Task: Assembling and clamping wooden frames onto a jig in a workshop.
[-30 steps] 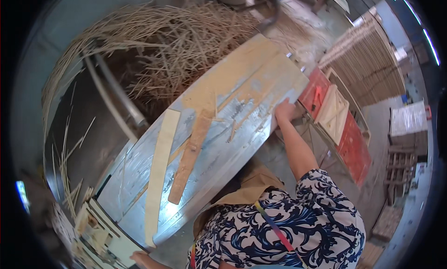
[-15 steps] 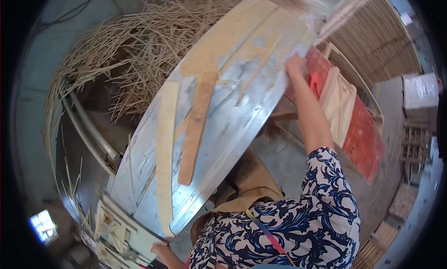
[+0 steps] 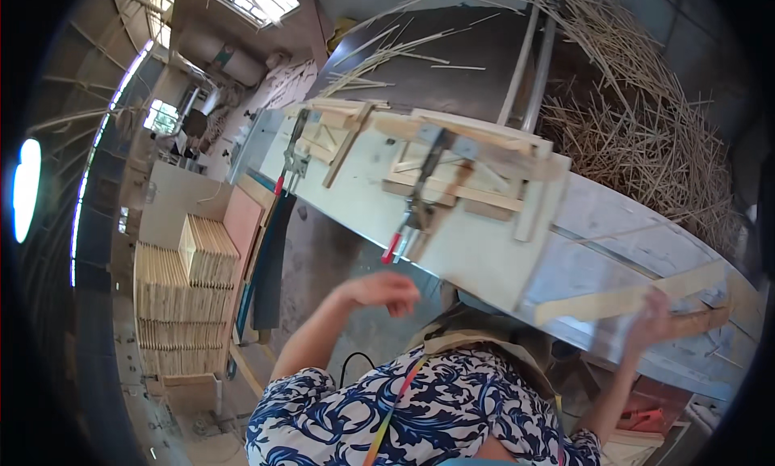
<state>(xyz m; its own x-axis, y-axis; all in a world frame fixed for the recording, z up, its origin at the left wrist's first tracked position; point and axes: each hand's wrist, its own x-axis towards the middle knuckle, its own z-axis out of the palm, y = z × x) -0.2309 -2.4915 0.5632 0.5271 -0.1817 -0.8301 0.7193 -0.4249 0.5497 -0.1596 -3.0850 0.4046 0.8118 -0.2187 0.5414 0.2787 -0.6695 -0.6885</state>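
Observation:
My left hand [image 3: 381,292] hangs in the air with loosely bent fingers and nothing seen in it. The nearest thing to it is the red handle of a metal toggle clamp [image 3: 420,179] on a pale board [image 3: 500,276]. Another toggle clamp [image 3: 295,150] stands farther left. Around both clamps lie wooden pieces, including a slatted frame [image 3: 464,193]. My right hand [image 3: 651,321], smeared by motion, is over the metal tabletop [image 3: 589,329] beside a pale wood strip [image 3: 593,305] and a browner strip [image 3: 701,322]. Whether it touches them I cannot tell.
A heap of thin wood sticks [image 3: 638,135] lies behind the table at the right, beside metal rails [image 3: 529,62]. At the left stand stacked wooden pieces [image 3: 182,300] and upright panels [image 3: 254,244]. A red surface [image 3: 650,401] shows at the lower right.
My view has swung left, bringing the clamps into the middle. My right hand has left the table's far edge for the wood strips. My left hand is now clear of the board's edge.

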